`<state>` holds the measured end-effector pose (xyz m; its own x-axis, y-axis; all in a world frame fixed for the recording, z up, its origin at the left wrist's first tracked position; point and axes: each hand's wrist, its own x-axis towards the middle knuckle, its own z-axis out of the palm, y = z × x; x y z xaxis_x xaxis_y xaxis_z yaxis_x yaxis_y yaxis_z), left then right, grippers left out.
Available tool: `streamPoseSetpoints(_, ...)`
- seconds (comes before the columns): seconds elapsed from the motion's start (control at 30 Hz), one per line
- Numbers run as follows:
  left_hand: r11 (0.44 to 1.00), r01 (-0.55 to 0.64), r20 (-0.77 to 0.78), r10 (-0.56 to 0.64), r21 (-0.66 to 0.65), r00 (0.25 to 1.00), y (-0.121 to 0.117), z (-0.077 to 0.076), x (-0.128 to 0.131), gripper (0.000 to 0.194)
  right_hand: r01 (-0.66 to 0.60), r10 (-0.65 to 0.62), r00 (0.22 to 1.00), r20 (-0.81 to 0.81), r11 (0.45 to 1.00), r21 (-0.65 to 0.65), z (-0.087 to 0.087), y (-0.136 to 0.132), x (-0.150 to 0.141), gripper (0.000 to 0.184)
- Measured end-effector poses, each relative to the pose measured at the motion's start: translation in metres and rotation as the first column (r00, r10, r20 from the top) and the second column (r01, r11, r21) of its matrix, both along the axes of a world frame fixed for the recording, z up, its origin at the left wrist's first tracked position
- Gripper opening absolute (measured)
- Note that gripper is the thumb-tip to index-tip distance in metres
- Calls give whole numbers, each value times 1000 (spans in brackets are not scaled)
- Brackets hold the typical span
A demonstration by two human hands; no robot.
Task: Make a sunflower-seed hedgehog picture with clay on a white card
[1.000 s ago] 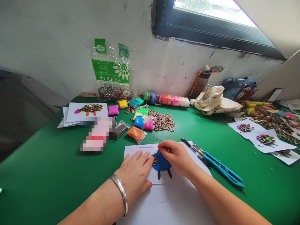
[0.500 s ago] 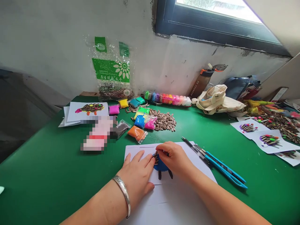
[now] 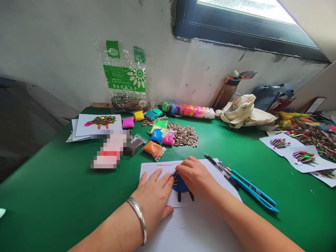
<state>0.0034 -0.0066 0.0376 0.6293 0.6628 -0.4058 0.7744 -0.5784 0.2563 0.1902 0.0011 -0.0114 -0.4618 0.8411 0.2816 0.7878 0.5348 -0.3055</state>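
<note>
White paper [image 3: 173,227] lies in front of me, bearing a blue clay shape [image 3: 181,185] with two dark legs [image 3: 179,196] below it. Striped sunflower seeds [image 3: 175,179] sit on the shape's left part. My left hand [image 3: 154,190] rests flat on the paper, fingers spread, its fingertips touching the shape's left edge. With thumb and forefinger pinched, my right hand [image 3: 196,176] presses a sunflower seed [image 3: 176,172] at the shape's upper edge. That hand covers the right side of the blue clay.
Behind the paper are a pile of sunflower seeds [image 3: 185,135] and small clay packets, including an orange one [image 3: 154,149]. Pens [image 3: 219,166] and a blue cutter-like tool [image 3: 254,190] lie at right. Finished seed pictures [image 3: 304,157] lie far right; another [image 3: 102,122] lies left.
My right hand has tipped slightly, its knuckles a little higher, with the fingertips still at the shape's upper edge. My left hand stays in place. The view has shifted very slightly.
</note>
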Motion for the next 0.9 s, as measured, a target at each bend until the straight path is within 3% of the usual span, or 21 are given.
streamPoseSetpoints(0.13,1000,-5,-5,5,-9,1000,0,0,1,65,-46,46,999,29,999,15,-1,-1,0,21)
streamPoseSetpoints(0.43,1000,-9,29,8,9,1000,0,-5,-1,64,-27,26,1000,-11,998,-64,0,-2,-1,21)
streamPoseSetpoints(0.77,1000,-9,16,9,-8,1000,0,-3,0,64,-67,68,998,13,997,-29,1,0,-2,21)
streamPoseSetpoints(0.9,1000,-8,0,8,-17,1000,0,-3,0,66,-43,38,997,-70,997,-60,3,0,-1,21)
